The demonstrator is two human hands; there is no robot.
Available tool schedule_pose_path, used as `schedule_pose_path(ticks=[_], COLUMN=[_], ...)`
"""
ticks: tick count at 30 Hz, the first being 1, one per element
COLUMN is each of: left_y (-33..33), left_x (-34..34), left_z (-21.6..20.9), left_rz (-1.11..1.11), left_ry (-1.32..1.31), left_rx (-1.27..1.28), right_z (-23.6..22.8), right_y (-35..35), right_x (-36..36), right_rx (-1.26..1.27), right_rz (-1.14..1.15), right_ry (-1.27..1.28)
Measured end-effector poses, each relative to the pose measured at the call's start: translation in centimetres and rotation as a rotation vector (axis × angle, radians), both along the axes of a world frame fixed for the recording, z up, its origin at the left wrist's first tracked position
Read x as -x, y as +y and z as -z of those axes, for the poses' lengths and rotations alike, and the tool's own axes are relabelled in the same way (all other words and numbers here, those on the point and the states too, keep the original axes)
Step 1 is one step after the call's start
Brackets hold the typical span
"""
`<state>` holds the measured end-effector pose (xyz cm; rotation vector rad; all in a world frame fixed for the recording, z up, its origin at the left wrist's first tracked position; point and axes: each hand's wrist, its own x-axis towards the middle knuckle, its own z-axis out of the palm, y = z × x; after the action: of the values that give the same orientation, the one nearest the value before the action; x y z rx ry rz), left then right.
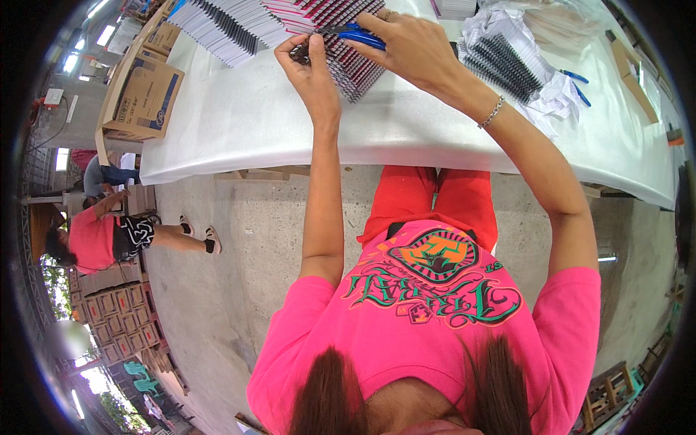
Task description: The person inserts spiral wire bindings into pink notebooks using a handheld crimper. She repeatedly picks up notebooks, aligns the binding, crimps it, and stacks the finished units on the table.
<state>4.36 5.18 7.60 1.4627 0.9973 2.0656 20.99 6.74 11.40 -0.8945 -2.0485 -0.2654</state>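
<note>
My right hand is closed around the blue handles of a pair of pliers. The jaws point left, toward my left hand. My left thumb and fingers pinch a dark spiral binding coil close to the jaw tips; whether it is attached to a notebook is hard to see. Under and behind both hands lie rows of stacked spiral-bound notebooks with dark and reddish edges. More stacked notebooks, with white page edges and a black coil band, sit to the left.
Black coils lie on crumpled white paper at the right, beside another blue-handled tool. Cardboard boxes stand left of the silvery-covered table. A person in a pink shirt is farther left.
</note>
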Motion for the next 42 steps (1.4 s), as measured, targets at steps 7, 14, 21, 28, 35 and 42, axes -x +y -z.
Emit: schedule_pose_path(ticks=[7, 14, 21, 28, 35, 42], left_y=[0.4, -0.3, 0.0, 0.0, 0.1, 0.2], left_x=[0.6, -0.2, -0.1, 0.5, -0.3, 0.4], left_z=[0.8, 0.3, 1.0, 1.6, 1.7, 2.8], left_rz=[0.026, 0.058, -0.017, -0.017, 0.04, 0.003], left_ry=[-0.145, -0.237, 0.044, 0.033, -0.155, 0.021], left_rx=[0.02, 0.032, 0.072, 0.116, 0.05, 0.09], right_z=[0.1, -0.9, 1.4, 1.0, 2.1, 2.4], right_y=[-1.0, -2.1, 0.8, -0.8, -0.7, -0.1], right_x=[-0.2, -0.4, 0.0, 0.3, -0.2, 0.4], right_rx=[0.1, 0.195, -0.225, 0.278, 0.015, -0.064], right_rz=[0.042, 0.053, 0.01, 0.029, 0.085, 0.071], right_ry=[-0.004, -0.036, 0.054, -0.045, -0.002, 0.009])
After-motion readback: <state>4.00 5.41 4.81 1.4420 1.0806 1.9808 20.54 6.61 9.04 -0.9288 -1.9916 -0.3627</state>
